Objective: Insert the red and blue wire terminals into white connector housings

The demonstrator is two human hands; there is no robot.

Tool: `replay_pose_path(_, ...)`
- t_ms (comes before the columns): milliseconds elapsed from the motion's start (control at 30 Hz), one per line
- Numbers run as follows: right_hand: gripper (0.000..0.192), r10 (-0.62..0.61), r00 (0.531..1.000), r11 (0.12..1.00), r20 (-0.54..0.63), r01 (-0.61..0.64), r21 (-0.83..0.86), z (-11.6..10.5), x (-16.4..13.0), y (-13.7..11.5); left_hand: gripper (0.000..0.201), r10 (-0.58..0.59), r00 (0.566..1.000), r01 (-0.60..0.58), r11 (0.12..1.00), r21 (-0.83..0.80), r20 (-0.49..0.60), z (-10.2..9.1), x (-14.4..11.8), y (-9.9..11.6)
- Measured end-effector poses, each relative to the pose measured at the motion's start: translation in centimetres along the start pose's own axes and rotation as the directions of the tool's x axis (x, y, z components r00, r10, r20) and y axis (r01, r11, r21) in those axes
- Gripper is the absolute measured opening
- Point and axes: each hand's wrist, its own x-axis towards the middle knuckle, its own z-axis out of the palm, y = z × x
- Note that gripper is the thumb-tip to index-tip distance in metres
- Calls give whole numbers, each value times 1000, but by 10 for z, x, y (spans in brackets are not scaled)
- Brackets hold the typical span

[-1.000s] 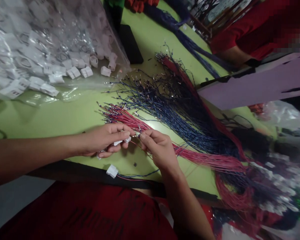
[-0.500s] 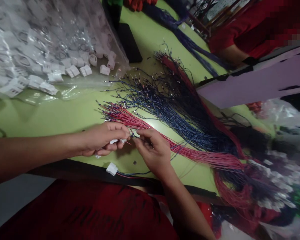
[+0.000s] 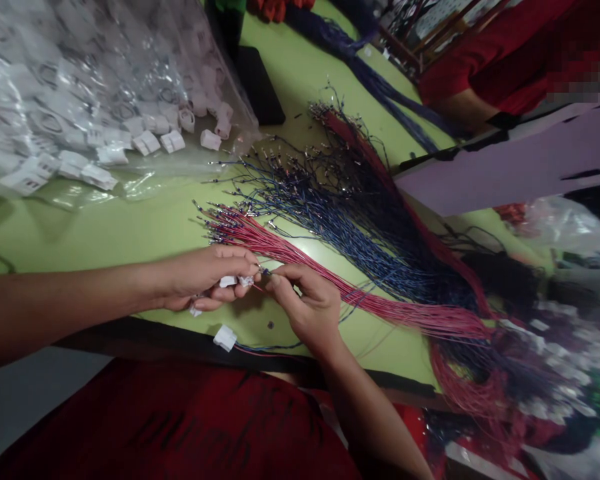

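My left hand (image 3: 220,277) is closed around several white plastic connectors (image 3: 229,281), with a thin red wire coming out at one of them. Thumb and finger of my right hand (image 3: 307,297) pinch a dark blue wire (image 3: 266,271) just behind its metal terminal, close to the left fingertips. Whether the terminal touches a connector is too small to tell. Just beyond both hands lies a bundle of red wires (image 3: 290,250) with terminals at its left end. Below them, near the table's front edge, rests a white connector (image 3: 225,338) with a blue and a red wire fitted.
A clear plastic bag (image 3: 130,170) full of white connectors fills the upper left. Blue wires (image 3: 340,220) are heaped behind the red bundle. Wired connectors (image 3: 555,360) pile up at right. Another person's red sleeve (image 3: 475,60) is at the upper right, beyond a purple panel (image 3: 520,160).
My right fingers have closed into a tighter pinch near the terminal of the blue wire, close to my left fingertips. My left hand has stayed nearly in place.
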Motion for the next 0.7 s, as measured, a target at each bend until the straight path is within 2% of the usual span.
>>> replay_pose_path(100,11,83,996,996,-38,-84,-17,-1,-2,2,21,8,999,-8,1000,-6,40,-2,0,0)
replay_pose_path(267,11,141,987,988,-72,-145,-57,-4,-5,3,6,74,996,-73,997,-34,54,-6,0,-3)
replay_pose_path(700,10,20,998,993,-66,-27,-113,-4,-7,-1,1,107,992,-100,991,-87,70,-8,2,-5)
